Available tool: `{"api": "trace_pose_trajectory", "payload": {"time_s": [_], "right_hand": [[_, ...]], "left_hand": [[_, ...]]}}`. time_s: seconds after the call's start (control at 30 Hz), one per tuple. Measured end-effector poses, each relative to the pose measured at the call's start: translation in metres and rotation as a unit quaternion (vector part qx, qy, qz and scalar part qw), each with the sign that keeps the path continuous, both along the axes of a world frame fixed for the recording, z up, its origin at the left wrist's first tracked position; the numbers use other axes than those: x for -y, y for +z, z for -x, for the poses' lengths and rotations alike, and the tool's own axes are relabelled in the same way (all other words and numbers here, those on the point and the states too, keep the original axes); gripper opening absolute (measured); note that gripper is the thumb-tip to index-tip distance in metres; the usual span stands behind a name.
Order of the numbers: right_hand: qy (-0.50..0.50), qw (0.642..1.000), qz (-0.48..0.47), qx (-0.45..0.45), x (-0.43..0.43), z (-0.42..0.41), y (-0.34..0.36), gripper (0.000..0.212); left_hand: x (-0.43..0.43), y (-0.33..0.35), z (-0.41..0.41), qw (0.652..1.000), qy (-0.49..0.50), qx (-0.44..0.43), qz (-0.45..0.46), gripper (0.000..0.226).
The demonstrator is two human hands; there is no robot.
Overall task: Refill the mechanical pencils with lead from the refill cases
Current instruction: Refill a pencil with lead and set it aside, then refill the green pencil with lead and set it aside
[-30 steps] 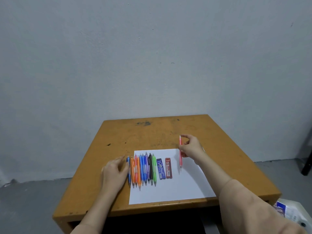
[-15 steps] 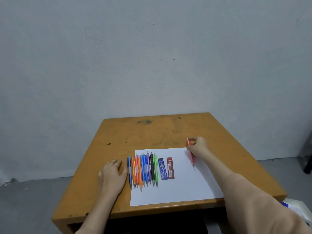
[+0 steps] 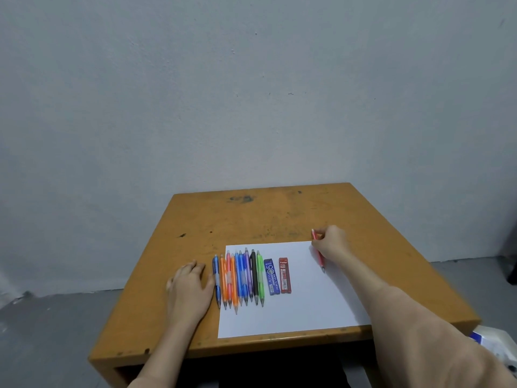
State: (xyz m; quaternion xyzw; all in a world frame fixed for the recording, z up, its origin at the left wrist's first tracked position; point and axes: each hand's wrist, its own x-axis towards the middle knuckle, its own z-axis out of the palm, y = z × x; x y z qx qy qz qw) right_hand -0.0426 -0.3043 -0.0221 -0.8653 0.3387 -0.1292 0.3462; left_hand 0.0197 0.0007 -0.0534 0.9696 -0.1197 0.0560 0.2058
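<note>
right hand (image 3: pixel 331 243) pinches the pink pencil (image 3: pixel 321 259) at 2 o'clock on the paper (image 3: pixel 307 306), left hand (image 3: pixel 190 289) lies flat at 9 o'clock, holding nothing

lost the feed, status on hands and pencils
Left hand flat on desk. Right hand grips pink pencil, tip at paper. Blue case, red case untouched. Nothing in the way.

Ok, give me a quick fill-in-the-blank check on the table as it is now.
In the row of pencils, the one nearest the blue refill case is ___.
The red refill case lies just ___ of the blue one.
The left hand rests flat on the ___, beside the row.
The right hand grips a pink pencil, tip over the ___.
Missing: green; right; table; paper.
</note>
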Motion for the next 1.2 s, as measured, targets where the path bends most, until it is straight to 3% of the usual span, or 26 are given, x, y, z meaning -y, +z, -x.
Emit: {"api": "trace_pose_trajectory", "payload": {"time_s": [0.3, 0.5, 0.83, 0.97, 1.2], "right_hand": [[-0.001, 1.0, 0.014, -0.003, -0.002, 0.006, -0.003, 0.012], [0.013, 0.999, 0.029, 0.01, -0.006, 0.014, 0.004, 0.029], [0.139, 0.988, -0.017, 0.063, -0.054, 0.008, 0.027, 0.03], [0.181, 0.982, -0.012, 0.052, -0.074, 0.002, 0.025, 0.024], [0.227, 0.974, -0.016, 0.002, -0.089, -0.012, 0.014, 0.038]], "left_hand": [[0.001, 0.002, 0.003, 1.0, 0.001, -0.001, -0.006, 0.051], [0.001, 0.002, 0.003, 1.0, 0.002, -0.004, -0.006, 0.051], [0.001, 0.002, 0.002, 1.0, 0.005, -0.003, -0.006, 0.05], [0.001, 0.001, 0.003, 1.0, 0.003, 0.002, 0.0, 0.05], [0.0, 0.001, 0.003, 1.0, 0.005, -0.001, 0.012, 0.05]]}}
